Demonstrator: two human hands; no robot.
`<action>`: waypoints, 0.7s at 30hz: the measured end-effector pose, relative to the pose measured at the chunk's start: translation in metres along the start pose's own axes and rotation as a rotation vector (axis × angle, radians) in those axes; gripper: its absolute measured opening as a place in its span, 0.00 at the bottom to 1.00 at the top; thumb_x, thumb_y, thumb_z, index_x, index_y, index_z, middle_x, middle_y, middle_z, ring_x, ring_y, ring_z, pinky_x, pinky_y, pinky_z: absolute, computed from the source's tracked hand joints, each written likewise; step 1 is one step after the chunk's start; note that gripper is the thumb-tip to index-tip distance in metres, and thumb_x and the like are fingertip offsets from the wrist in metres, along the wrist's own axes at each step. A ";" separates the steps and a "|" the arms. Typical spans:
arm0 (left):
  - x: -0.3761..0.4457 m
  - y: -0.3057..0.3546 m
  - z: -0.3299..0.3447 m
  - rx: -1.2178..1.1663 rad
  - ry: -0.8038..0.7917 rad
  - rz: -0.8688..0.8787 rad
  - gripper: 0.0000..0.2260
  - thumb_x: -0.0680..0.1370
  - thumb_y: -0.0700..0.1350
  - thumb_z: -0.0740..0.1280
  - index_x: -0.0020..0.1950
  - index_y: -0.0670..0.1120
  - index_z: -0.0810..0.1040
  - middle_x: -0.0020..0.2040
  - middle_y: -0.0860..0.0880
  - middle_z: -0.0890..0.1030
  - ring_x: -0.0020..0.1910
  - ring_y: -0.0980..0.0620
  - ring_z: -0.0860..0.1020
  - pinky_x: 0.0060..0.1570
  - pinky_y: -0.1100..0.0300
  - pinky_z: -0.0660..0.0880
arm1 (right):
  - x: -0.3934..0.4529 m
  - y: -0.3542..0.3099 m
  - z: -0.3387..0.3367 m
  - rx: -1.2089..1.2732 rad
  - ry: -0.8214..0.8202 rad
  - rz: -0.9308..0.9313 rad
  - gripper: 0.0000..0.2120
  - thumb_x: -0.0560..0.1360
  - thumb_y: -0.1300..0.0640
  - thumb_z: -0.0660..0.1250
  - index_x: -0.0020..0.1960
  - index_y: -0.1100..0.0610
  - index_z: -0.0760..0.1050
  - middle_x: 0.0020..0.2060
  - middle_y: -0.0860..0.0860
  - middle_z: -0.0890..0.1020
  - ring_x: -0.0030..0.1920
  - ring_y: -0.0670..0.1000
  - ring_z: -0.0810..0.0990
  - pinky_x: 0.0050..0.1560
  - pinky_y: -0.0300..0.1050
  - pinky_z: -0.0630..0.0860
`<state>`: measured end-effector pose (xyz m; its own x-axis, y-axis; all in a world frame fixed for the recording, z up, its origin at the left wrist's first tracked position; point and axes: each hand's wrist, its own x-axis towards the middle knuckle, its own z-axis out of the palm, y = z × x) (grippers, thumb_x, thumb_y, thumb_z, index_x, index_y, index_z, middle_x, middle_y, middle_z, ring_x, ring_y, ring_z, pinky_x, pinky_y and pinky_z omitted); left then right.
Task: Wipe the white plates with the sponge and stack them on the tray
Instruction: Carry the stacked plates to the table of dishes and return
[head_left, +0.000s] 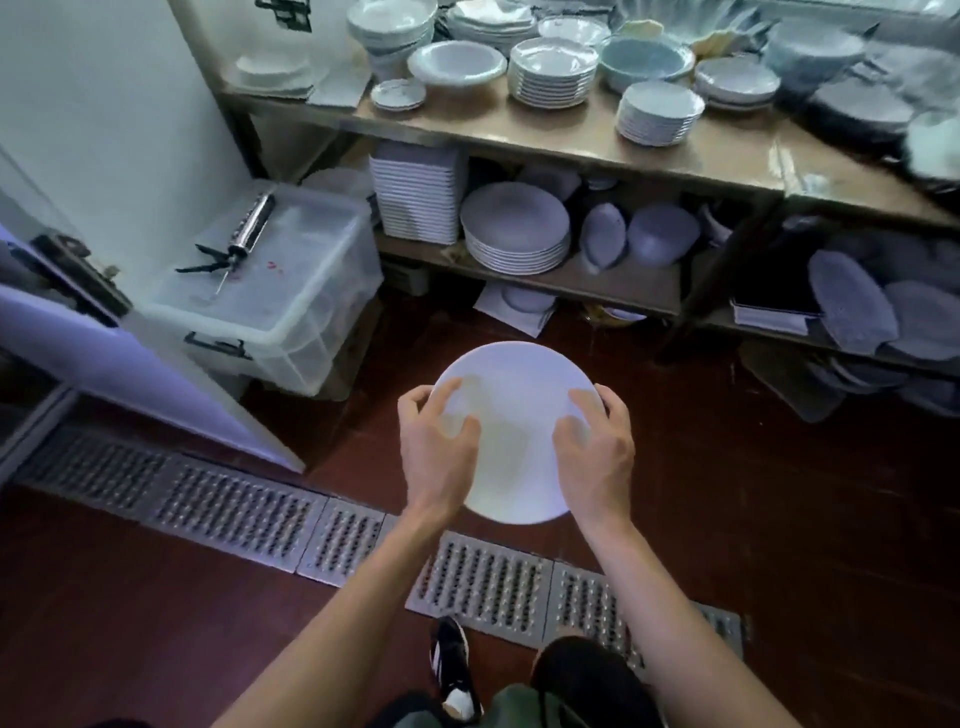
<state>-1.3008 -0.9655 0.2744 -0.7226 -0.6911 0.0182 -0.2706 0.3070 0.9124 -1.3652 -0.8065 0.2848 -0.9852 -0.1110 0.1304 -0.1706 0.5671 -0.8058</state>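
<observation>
While standing over the floor grate (234, 512), the person's left hand (436, 447) and right hand (597, 447) are gripping one white plate (514, 384) by opposite rims.

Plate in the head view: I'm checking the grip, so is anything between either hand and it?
Nothing visible. The left hand and right hand both hold the white plate directly at its rim.
</observation>
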 end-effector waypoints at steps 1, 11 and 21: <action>0.013 0.007 0.009 0.003 -0.022 0.021 0.20 0.75 0.44 0.70 0.65 0.58 0.78 0.59 0.57 0.67 0.55 0.67 0.70 0.52 0.67 0.70 | 0.014 0.001 -0.001 0.012 0.026 -0.002 0.15 0.77 0.61 0.64 0.62 0.53 0.78 0.68 0.52 0.70 0.63 0.52 0.73 0.55 0.41 0.69; 0.139 0.075 0.152 -0.006 -0.133 0.112 0.22 0.71 0.48 0.69 0.65 0.54 0.80 0.59 0.53 0.69 0.54 0.60 0.72 0.58 0.63 0.70 | 0.184 0.054 -0.034 0.095 0.193 0.076 0.17 0.75 0.64 0.64 0.62 0.54 0.79 0.68 0.51 0.72 0.64 0.50 0.73 0.58 0.38 0.69; 0.234 0.149 0.289 0.013 -0.106 0.113 0.21 0.74 0.41 0.73 0.66 0.51 0.81 0.60 0.51 0.71 0.55 0.58 0.73 0.61 0.65 0.67 | 0.350 0.089 -0.084 0.128 0.219 0.101 0.18 0.74 0.68 0.65 0.62 0.60 0.79 0.68 0.56 0.73 0.67 0.55 0.74 0.69 0.48 0.70</action>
<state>-1.6941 -0.8920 0.2962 -0.8117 -0.5790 0.0771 -0.1914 0.3883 0.9014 -1.7266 -0.7258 0.3072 -0.9795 0.1276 0.1561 -0.0816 0.4570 -0.8857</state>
